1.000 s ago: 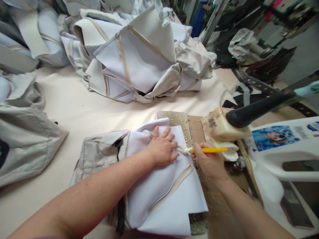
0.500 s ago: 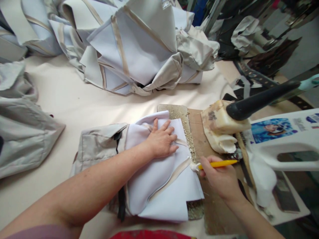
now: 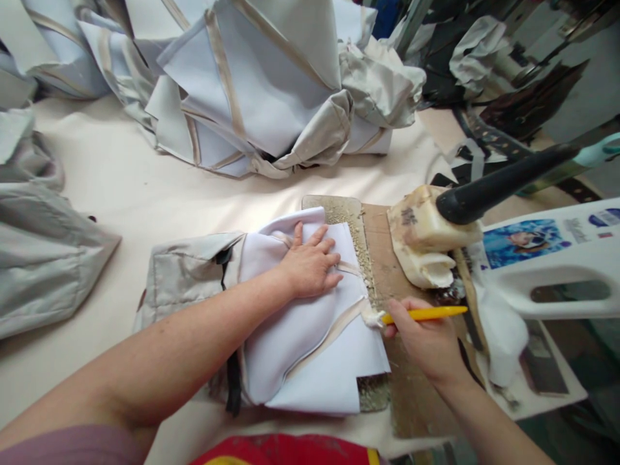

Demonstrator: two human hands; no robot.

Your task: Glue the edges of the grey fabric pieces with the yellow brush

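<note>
Head view: big heap of cut cloth pieces at the back of the table. Nearer, white cloth piece lying flat, half on a cardboard sheet. Left hand spread open, pressing it down. Right hand pinching a yellow brush, gluey tip touching the cloth's edge.
</note>
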